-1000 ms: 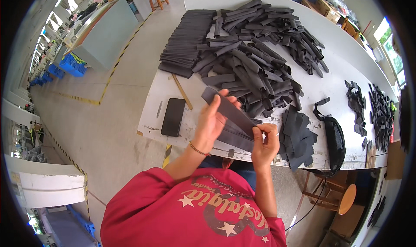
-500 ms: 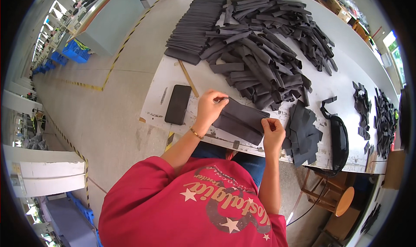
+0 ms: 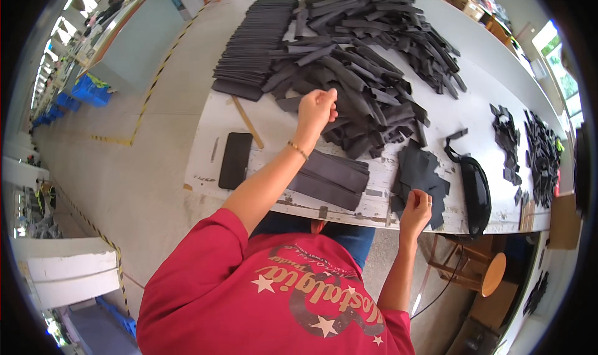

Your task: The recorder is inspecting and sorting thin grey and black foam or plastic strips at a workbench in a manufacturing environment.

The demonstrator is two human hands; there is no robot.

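Note:
My left hand (image 3: 317, 112) is over the near edge of a big heap of dark grey fabric strips (image 3: 374, 109), its fingers curled together. Whether a strip is between them is hidden. My right hand (image 3: 416, 213) rests at the near edge of a pile of flat dark fabric pieces (image 3: 419, 168), thumb and fingers pinched; what they hold cannot be made out. Between the hands, a few wider dark fabric panels (image 3: 330, 179) lie flat along the table's front edge, partly under my left forearm.
At the left are a black phone (image 3: 235, 160) and a wooden ruler (image 3: 248, 123). Behind them stands a neat row of folded dark strips (image 3: 255, 46). A black mesh pouch (image 3: 475, 193) and smaller dark scraps (image 3: 507, 143) lie right. A wooden stool (image 3: 492, 274) stands below the table.
Both hands have let go of the dark panel, which now lies flat on the table. My left hand has moved up to the heap, my right hand right to the flat pieces.

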